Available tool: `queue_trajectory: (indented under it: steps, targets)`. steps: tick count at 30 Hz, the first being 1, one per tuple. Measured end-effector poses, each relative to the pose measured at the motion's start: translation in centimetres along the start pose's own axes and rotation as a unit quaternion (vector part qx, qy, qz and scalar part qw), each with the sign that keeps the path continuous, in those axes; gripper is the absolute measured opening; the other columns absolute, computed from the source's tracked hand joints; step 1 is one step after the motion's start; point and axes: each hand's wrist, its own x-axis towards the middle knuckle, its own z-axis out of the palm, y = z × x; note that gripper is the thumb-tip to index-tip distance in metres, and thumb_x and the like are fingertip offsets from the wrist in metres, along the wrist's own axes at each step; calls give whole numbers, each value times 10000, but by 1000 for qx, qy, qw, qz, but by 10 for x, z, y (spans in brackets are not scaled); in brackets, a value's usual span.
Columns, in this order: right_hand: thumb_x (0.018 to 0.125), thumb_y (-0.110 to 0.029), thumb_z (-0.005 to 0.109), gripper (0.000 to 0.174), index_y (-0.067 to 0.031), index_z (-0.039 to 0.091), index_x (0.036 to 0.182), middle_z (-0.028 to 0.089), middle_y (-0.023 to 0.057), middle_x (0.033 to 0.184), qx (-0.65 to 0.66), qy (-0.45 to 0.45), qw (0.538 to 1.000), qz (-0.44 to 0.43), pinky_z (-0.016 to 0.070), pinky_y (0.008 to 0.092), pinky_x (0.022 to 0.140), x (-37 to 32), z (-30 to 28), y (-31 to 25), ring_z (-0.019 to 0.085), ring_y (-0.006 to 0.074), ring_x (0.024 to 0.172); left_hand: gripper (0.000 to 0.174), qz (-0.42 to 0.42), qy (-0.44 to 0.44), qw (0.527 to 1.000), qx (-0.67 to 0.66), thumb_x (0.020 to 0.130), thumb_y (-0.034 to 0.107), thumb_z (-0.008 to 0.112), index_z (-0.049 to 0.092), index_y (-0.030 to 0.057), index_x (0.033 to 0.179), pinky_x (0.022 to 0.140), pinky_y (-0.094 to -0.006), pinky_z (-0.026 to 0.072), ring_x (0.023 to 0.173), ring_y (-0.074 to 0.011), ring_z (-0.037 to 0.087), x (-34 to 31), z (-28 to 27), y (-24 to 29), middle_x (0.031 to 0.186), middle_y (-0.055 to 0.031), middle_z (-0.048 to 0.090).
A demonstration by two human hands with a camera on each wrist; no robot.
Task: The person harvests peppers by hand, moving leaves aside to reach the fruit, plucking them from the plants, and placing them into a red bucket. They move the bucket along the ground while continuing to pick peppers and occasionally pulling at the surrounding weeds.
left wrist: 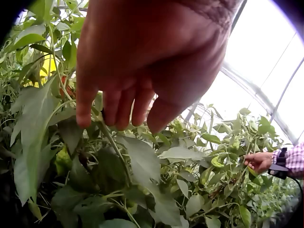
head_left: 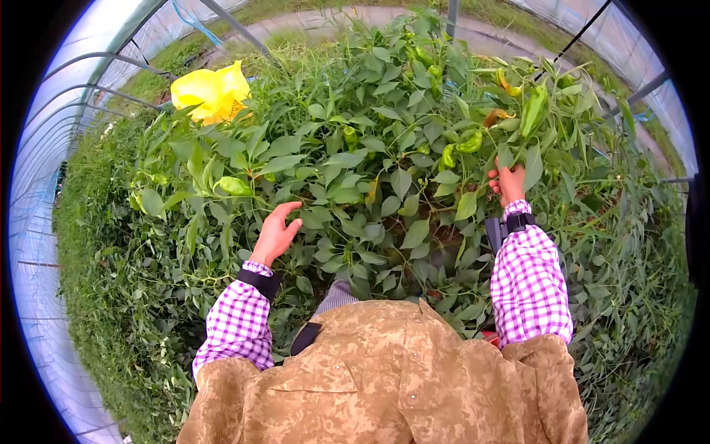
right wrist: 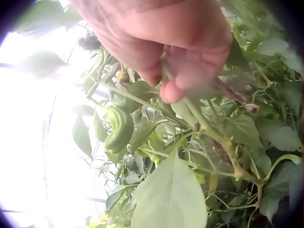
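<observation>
My right hand (head_left: 508, 183) is among the pepper plants on the right, its thumb and fingers curled round a green pepper stem (right wrist: 205, 124). A curved green pepper (right wrist: 119, 129) hangs close by in the right wrist view. Above that hand in the head view are a long green pepper (head_left: 534, 111) and a browned one (head_left: 497, 117); to its left hangs a wrinkled green pepper (head_left: 470, 143). On the left, my left hand (head_left: 275, 233) hovers at the foliage with relaxed fingers, right beside a thin stem (left wrist: 114, 142). A pale green pepper (head_left: 235, 186) sits up and left of it.
Dense pepper foliage (head_left: 355, 177) fills the bed in front of me. A yellow bag (head_left: 211, 92) lies at the far left over the plants. Metal hoops (head_left: 111, 55) and plastic film frame the sides, with a path (head_left: 333, 22) beyond the plants.
</observation>
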Motion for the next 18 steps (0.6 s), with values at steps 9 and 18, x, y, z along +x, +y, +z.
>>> queue_trajectory:
  steps: [9, 18]
  targets:
    - [886, -291, 635, 298, -26, 533, 978, 614, 58, 702, 8, -79, 995, -54, 411, 218, 386, -4, -16, 14, 534, 99, 460, 380, -108, 36, 986, -124, 855, 145, 619, 580, 76, 1226, 888, -329, 463, 1081, -199, 596, -44, 31, -81, 1214, -97, 605]
    - [902, -296, 613, 252, -76, 558, 1013, 587, 39, 710, 122, -133, 983, -33, 398, 231, 408, 18, -10, 51, 571, 116, 528, 296, -41, 83, 992, -89, 820, 84, 626, 613, 48, 1114, 860, -331, 469, 986, -258, 611, -77, 45, -66, 1069, -102, 653]
